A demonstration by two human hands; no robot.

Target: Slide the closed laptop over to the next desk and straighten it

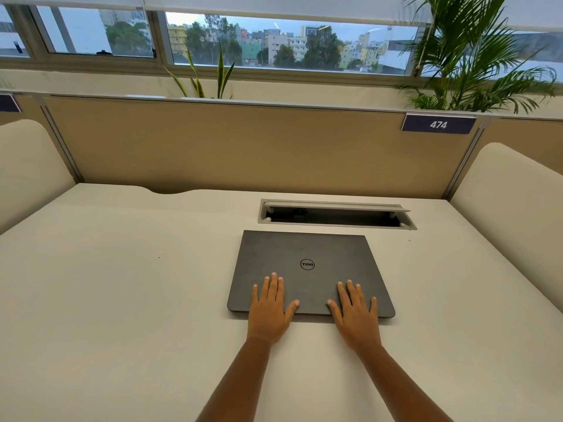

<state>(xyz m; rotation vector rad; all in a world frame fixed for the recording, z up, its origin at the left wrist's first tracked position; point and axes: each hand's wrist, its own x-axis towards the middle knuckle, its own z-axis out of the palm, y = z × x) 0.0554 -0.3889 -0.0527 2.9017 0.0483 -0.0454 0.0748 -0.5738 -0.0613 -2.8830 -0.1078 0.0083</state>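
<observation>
A closed dark grey laptop (307, 257) with a round logo on its lid lies flat on the white desk (122, 284), right of centre, its sides roughly square to the desk edge. My left hand (269, 306) rests palm down on the lid's near left part, fingers spread. On the near right part lies my right hand (355, 312), also flat with fingers apart. Both palms overlap the laptop's front edge. Neither hand grips anything.
An open cable tray slot (335, 214) is set into the desk just behind the laptop. A beige partition (228, 147) with a number plate (438, 124) backs the desk. Rounded cream dividers stand at the left (27, 166) and right (515, 214) sides. Plants sit behind the partition.
</observation>
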